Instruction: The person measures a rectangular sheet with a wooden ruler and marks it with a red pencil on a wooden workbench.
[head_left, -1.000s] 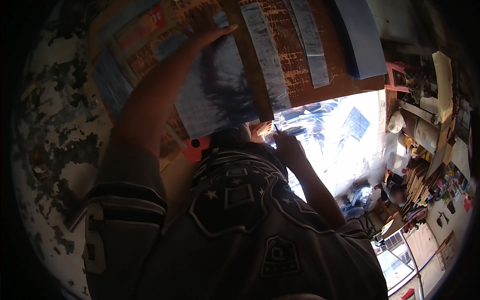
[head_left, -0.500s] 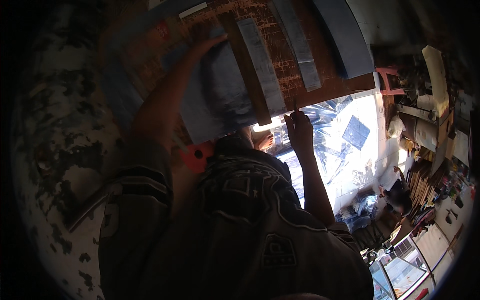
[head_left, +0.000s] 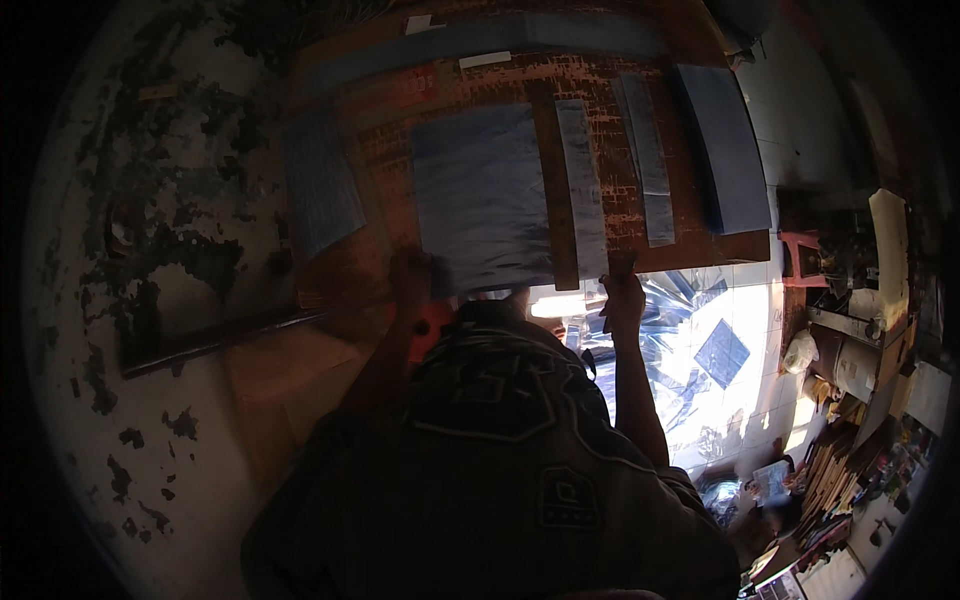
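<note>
A large blue-grey sheet [head_left: 482,195] lies on the worn reddish-brown table [head_left: 610,200]. A long brown straight strip [head_left: 558,190] runs along its right side, with a narrow blue-grey strip [head_left: 583,180] just beyond. My left hand [head_left: 410,278] is at the sheet's near left corner; its fingers are lost in shadow. By the table's near edge, right of the narrow strip, my right hand [head_left: 624,292] is closed round a thin dark tool, its kind too dark to tell.
More blue-grey pieces lie at the table's left [head_left: 325,185] and right [head_left: 720,150]. Below, shiny offcuts [head_left: 670,330] cover the sunlit tiled floor. A red stool [head_left: 803,258] and cluttered shelves stand at right. Another person [head_left: 780,495] is at lower right.
My left hand has come back from the brown strip's far end to the sheet's near left corner. My right hand stays near the table edge. The whole view has shifted and turned.
</note>
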